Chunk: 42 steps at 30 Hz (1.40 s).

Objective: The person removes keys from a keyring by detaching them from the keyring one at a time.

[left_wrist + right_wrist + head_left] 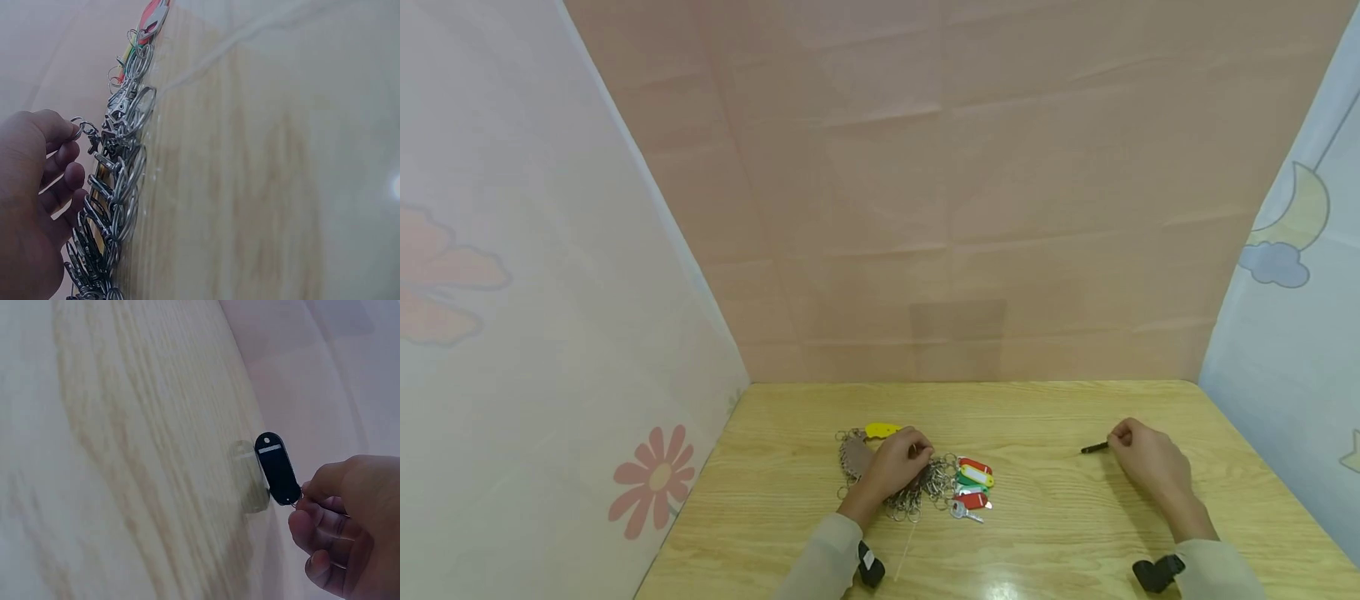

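My left hand (pixel 895 461) is over a row of metal key rings with clasps (pixel 906 504) on the table. In the left wrist view its thumb and index finger pinch one key ring (pixel 79 130), with a small clasp hanging from it. My right hand (pixel 1153 462), far to the right, pinches the small ring at the end of a black key tag (pixel 277 467). The tag is held near the table surface; whether it touches is unclear. Red, yellow (pixel 977 476) and green key tags and a silver key (pixel 967 512) lie right of the left hand.
A brown piece (pixel 853 454) edged with rings lies beside the left hand, with a yellow object (pixel 882 430) behind it. A thin pale strand (pixel 906 550) lies toward the front. Cloth-covered walls (pixel 970 208) stand behind and at both sides of the wooden table (pixel 1045 542).
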### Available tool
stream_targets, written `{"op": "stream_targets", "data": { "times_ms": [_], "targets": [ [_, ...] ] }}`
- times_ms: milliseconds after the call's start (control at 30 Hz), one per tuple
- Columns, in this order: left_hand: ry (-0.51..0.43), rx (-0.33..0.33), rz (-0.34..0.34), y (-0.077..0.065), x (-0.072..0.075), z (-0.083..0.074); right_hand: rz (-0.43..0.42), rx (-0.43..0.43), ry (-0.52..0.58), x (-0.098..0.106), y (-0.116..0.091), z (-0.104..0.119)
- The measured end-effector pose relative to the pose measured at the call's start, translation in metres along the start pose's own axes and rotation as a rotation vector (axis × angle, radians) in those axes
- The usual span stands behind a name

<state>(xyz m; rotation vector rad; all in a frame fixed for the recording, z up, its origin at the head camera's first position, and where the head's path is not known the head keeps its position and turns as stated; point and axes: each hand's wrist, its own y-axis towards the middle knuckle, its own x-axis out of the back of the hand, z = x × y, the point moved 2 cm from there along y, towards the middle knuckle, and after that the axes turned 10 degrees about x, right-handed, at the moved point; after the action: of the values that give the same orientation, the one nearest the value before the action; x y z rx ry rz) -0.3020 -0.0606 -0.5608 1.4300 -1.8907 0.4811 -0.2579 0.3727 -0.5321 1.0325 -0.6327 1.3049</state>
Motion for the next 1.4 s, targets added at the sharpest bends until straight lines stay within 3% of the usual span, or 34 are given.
{"op": "stream_targets", "data": {
  "times_ms": [467, 700, 900, 1100, 1400],
  "targets": [
    [0.006, -0.006, -0.008, 0.001, 0.001, 0.002, 0.072, -0.039, 0.005, -0.009, -0.004, -0.011],
    [0.006, -0.007, -0.018, 0.001, 0.001, 0.001, 0.056, -0.038, 0.002, -0.006, -0.002, -0.003],
    [0.002, 0.009, -0.027, 0.000, 0.002, 0.002, 0.017, 0.020, -0.002, -0.010, -0.002, 0.013],
    [0.004, 0.007, -0.038, -0.001, 0.003, 0.004, 0.036, 0.081, 0.044, -0.018, 0.000, 0.037],
    [0.036, -0.039, -0.049, -0.004, 0.009, 0.007, 0.035, 0.167, 0.066, -0.036, 0.006, 0.081]
  ]
}}
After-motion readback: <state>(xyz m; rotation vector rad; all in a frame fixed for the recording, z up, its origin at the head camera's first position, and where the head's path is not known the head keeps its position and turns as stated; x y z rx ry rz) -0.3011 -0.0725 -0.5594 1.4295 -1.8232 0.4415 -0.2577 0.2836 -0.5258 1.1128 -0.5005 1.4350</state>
